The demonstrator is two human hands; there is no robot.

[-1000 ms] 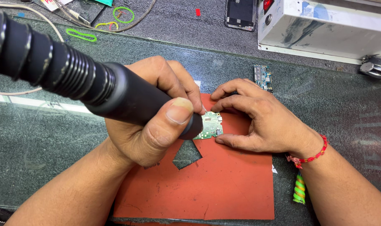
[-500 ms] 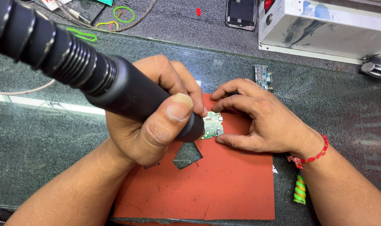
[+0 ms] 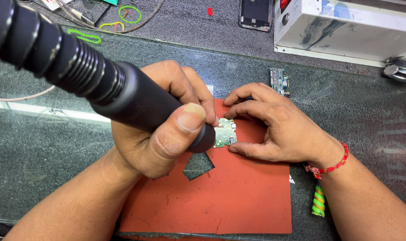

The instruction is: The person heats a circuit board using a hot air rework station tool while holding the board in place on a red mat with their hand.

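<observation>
We see the small green circuit board (image 3: 224,133) lying near the red mat's (image 3: 238,196) top edge. Our left hand (image 3: 160,122) grips the black tool handle (image 3: 122,91) over it; our right hand (image 3: 274,125) pinches the board's edges, fingers curled. Bare mat lies open below.

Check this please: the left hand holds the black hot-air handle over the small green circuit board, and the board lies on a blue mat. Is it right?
Not quite. The head view shows the mat is red-orange, not blue. The rest holds: the left hand holds the black hot-air handle over the small green circuit board.
</observation>
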